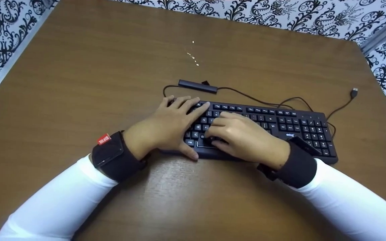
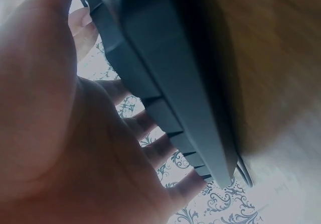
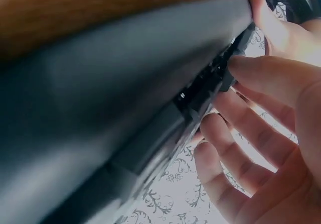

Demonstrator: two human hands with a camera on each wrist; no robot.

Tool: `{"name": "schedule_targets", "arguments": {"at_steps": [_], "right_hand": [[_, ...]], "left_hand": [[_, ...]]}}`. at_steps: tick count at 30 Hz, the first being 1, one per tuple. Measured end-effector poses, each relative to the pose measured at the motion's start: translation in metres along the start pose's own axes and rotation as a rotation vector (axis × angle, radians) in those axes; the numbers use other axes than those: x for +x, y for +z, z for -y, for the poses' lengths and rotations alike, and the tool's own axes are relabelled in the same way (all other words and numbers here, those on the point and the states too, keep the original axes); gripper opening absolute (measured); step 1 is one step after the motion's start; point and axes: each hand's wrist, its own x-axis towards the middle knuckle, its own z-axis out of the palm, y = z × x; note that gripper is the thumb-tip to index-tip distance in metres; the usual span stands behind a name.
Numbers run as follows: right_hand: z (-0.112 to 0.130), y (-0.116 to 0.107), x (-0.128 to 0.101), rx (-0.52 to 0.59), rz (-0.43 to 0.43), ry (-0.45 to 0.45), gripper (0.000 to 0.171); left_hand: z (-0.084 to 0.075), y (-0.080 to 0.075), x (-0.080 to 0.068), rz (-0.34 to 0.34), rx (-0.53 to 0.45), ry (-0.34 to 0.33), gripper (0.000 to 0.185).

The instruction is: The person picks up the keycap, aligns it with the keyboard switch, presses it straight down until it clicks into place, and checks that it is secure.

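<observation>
The left hand (image 1: 169,125) lies flat with straight fingers on the left end of the black keyboard (image 1: 280,125); the right hand (image 1: 243,135), just beside it, rests loosely curled fingers on the keys, gripping nothing. The wrist views show the fingers from below against the keyboard's edge, hidden from the head view. Behind, a USB hub (image 1: 198,86) and cable (image 1: 342,106) lie on the wooden table (image 1: 79,83).
</observation>
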Motion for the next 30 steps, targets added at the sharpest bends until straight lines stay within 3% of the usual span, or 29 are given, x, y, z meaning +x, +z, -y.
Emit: {"name": "schedule_targets", "arguments": {"at_steps": [19, 30], "right_hand": [[-0.0013, 0.0017, 0.0048, 0.006, 0.005, -0.01, 0.018], [0.0, -0.0007, 0.0027, -0.001, 0.013, 0.058, 0.018]], "left_hand": [[0.0002, -0.0004, -0.0004, 0.01, 0.002, 0.002, 0.131], [0.0002, -0.0006, -0.0007, 0.012, -0.013, 0.001, 0.131]]}}
